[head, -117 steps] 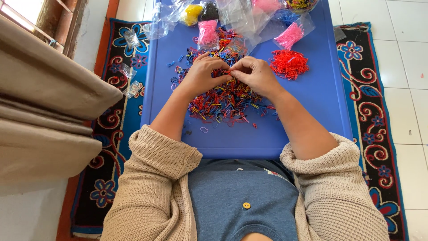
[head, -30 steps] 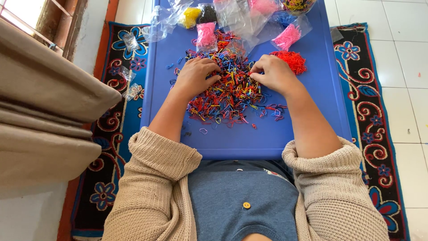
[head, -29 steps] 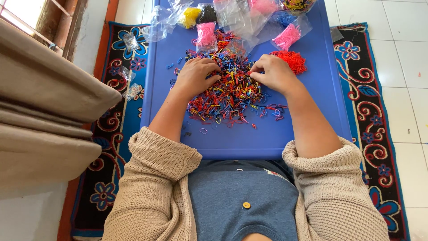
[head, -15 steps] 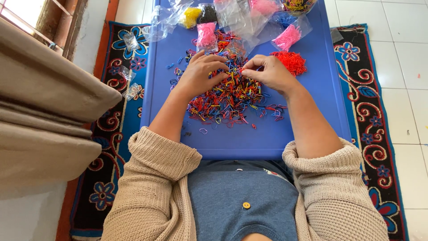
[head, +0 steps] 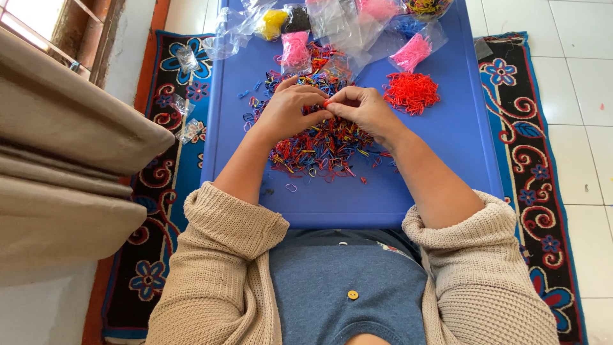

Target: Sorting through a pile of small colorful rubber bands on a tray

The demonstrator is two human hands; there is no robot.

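Head view, from the left: a patterned rug (head: pixel 182 172) edges the blue tray (head: pixel 460 153), and the left hand (head: pixel 287 112) rests at the tray's centre on a heap of mixed-colour rubber bands (head: pixel 319 147), fingers curled. At its 3 o'clock the right hand (head: pixel 367 110) meets it, both sets of fingertips pinching one small red band (head: pixel 327 102) above the heap. At 1 o'clock from the right hand lies a pile of red bands (head: pixel 412 92), with clear bags of sorted bands (head: pixel 412 51) along the tray's far edge at 12 o'clock.

Head view, steeply down, close
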